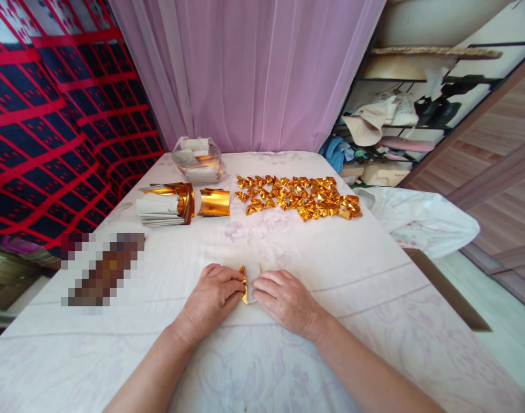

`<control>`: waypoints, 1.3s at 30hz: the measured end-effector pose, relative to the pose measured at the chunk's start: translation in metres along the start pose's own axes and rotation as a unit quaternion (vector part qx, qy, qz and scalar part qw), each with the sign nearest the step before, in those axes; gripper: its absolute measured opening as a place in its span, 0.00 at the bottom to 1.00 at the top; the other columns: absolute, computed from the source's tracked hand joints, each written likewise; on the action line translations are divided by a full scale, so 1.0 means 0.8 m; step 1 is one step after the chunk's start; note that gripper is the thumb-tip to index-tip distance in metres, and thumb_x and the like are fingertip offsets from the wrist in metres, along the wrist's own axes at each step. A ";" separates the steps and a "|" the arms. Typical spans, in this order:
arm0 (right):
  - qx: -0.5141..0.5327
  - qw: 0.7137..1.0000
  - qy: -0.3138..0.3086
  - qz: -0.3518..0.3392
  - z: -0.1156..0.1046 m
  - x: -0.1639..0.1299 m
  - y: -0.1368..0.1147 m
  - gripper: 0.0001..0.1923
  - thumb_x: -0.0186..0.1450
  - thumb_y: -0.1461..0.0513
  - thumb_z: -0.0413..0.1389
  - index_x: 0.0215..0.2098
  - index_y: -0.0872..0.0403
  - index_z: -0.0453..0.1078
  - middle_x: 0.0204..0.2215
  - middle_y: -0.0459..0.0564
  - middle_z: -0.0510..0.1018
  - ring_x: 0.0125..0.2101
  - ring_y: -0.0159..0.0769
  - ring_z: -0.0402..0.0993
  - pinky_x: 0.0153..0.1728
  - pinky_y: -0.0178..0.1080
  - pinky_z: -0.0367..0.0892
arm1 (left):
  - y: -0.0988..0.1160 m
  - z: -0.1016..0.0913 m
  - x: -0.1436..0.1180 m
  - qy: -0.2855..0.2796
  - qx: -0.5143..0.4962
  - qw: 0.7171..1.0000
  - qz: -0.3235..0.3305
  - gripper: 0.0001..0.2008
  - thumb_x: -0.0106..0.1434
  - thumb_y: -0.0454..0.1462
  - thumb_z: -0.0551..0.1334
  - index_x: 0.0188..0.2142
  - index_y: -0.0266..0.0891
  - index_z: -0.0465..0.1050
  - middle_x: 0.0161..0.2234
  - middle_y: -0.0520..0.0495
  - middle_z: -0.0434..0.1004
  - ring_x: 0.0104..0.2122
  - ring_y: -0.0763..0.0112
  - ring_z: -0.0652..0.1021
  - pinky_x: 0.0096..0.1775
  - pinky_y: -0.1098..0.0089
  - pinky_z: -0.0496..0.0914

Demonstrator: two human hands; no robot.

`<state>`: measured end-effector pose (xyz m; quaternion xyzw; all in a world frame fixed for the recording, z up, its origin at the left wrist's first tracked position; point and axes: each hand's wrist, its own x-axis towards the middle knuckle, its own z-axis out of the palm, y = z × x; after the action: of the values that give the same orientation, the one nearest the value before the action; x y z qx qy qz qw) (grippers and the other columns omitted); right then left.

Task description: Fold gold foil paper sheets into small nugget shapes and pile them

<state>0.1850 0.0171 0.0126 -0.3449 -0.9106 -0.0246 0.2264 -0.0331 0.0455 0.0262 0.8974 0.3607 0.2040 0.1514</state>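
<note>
Left hand: the left hand point(213, 298) lies knuckles up on the white cloth, lower centre of the frame, fingers curled closed and pinching the gold edge of the foil sheet point(249, 284).
Right hand: the right hand point(286, 298) lies just beside it, fingers bent down and pressing on the pale side of the same sheet; both hands have hold of it.
Sheet position: small, part folded, pinned between the two sets of fingertips on the bed point(374, 275); the fold itself is largely hidden by the fingers, so its exact stage cannot be told.
Finished pieces: a spread of folded gold pieces point(299, 198) lies in rows at upper centre, well apart from the hands.
Stock: a stack of unfolded sheets point(163, 209) and a curled gold sheet point(214, 202) lie left of the rows; a clear bag point(197, 160) of more sheets sits behind them.
Risk, crease: the bedcover is soft and gives under pressure; in my judgement a crease pressed here may come out uneven or off line.
Risk, slip: foil is slick; if either pinch eases, the layers may slide and the fold spring open.
Risk, tear: hard pressure at a corner may split thin foil.
Risk, surroundings: a broad arm sweep could scatter the loose rows.
</note>
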 end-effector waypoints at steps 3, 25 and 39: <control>0.003 1.000 -0.003 0.000 0.001 0.001 0.000 0.07 0.70 0.64 0.53 0.36 0.52 0.72 0.36 0.48 0.78 0.42 0.35 0.71 0.41 0.39 0.63 | -0.002 0.004 -0.001 0.009 -0.016 1.000 0.001 0.07 0.64 0.34 0.61 0.37 0.44 0.78 0.41 0.48 0.80 0.42 0.66 0.77 0.48 0.61 0.66; 0.158 0.980 0.037 0.114 0.015 -0.002 0.012 0.07 0.68 0.63 0.54 0.33 0.52 0.74 0.36 0.46 0.79 0.38 0.34 0.72 0.41 0.39 0.64 | 0.004 0.006 0.002 -0.007 -0.015 0.999 -0.051 0.05 0.59 0.35 0.64 0.36 0.45 0.75 0.42 0.51 0.78 0.46 0.64 0.73 0.52 0.59 0.60; 0.138 0.966 0.042 0.216 0.026 0.007 0.002 0.02 0.61 0.64 0.58 0.31 0.51 0.72 0.41 0.48 0.76 0.43 0.39 0.70 0.44 0.44 0.61 | 0.005 0.005 0.003 -0.022 -0.029 0.997 -0.072 0.07 0.57 0.35 0.66 0.36 0.45 0.75 0.43 0.51 0.77 0.47 0.62 0.73 0.52 0.57 0.60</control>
<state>0.1743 0.0260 -0.0035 -0.4977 -0.7987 0.1363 0.3095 -0.0275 0.0435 0.0253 0.8686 0.4150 0.1827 0.1999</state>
